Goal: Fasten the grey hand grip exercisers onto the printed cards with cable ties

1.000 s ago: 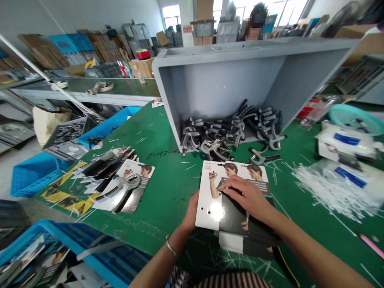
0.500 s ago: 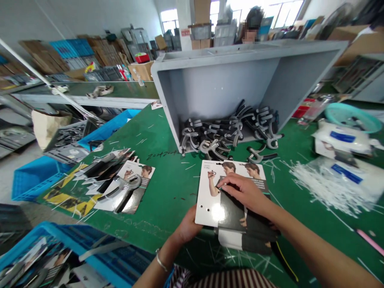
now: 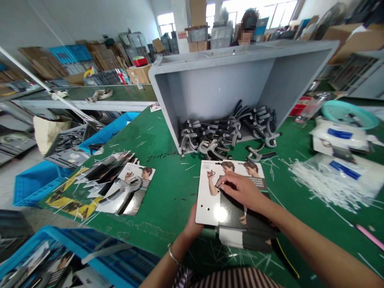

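Note:
A printed backing card (image 3: pixel 207 216) with small punched holes lies on top of more cards in front of me. My left hand (image 3: pixel 194 225) grips its lower left edge from below, and most of its fingers are hidden underneath. Over the card's middle, my right hand (image 3: pixel 240 191) has thumb and fingertips pinched together at a pair of holes. Whatever is between them is too small to make out. Beyond the card, a loose hand gripper (image 3: pixel 259 154) with grey and black handles rests on the table. Another hand gripper (image 3: pixel 127 192) lies on a card in the pile to the left.
A grey crate (image 3: pixel 222 86) on its side holds many hand grippers. White plastic ties (image 3: pixel 321 186) are heaped at right beside plastic bags (image 3: pixel 342 136) and a turquoise basin (image 3: pixel 349 114). Blue crates (image 3: pixel 39 180) stand left. Behind the grey crate is another person (image 3: pixel 247 30).
The camera view has shifted slightly. My left wrist has moved a little to the right, while the right hand stays pinched at the same holes.

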`<state>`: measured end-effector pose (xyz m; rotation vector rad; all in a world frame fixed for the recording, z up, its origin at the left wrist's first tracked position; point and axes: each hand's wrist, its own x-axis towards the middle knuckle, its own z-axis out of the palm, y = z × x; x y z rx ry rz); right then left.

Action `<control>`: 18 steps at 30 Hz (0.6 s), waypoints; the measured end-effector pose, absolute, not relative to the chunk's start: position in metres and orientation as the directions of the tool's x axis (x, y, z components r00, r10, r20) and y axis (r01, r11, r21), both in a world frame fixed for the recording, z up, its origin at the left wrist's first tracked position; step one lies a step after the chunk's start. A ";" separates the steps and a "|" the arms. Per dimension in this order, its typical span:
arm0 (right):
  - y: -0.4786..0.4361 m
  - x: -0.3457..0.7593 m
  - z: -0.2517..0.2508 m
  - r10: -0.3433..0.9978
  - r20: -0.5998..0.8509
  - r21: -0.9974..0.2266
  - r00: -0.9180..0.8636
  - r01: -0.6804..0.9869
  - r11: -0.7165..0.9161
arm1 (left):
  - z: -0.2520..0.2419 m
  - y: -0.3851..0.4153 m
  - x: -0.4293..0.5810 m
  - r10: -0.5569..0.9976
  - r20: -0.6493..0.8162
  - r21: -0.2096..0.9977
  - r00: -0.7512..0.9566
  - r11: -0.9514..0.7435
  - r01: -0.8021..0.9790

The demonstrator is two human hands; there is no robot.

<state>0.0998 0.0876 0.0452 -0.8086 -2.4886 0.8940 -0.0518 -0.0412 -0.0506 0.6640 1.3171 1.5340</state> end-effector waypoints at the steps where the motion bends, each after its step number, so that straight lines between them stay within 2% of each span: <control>1: 0.088 0.100 0.045 0.628 0.139 -0.665 -0.766 0.397 0.632 | -0.050 -0.038 -0.052 0.903 -0.173 0.949 -0.393 0.047 -0.311; 4: 0.088 0.100 0.045 0.629 0.121 -0.667 -0.768 0.407 0.624 | -0.051 -0.036 -0.059 0.916 -0.066 0.986 -0.396 -0.002 -0.168; 7: 0.087 0.101 0.045 0.627 0.136 -0.668 -0.767 0.396 0.629 | -0.054 -0.046 -0.074 0.981 0.008 0.998 -0.195 0.003 0.056; 9: 0.087 0.101 0.043 0.624 0.150 -0.673 -0.767 0.383 0.633 | -0.055 -0.057 -0.084 0.997 0.007 0.991 -0.079 0.004 0.133; 13: 0.088 0.101 0.041 0.625 0.150 -0.681 -0.766 0.378 0.627 | -0.048 -0.075 -0.092 0.997 0.067 0.964 0.043 -0.076 0.256; 15: 0.088 0.101 0.040 0.629 0.147 -0.673 -0.763 0.389 0.629 | -0.042 -0.074 -0.087 0.996 0.092 0.962 0.004 -0.090 0.259; 18: 0.089 0.099 0.042 0.636 0.143 -0.664 -0.758 0.403 0.630 | -0.038 -0.057 -0.072 0.956 0.032 0.999 -0.291 -0.019 0.046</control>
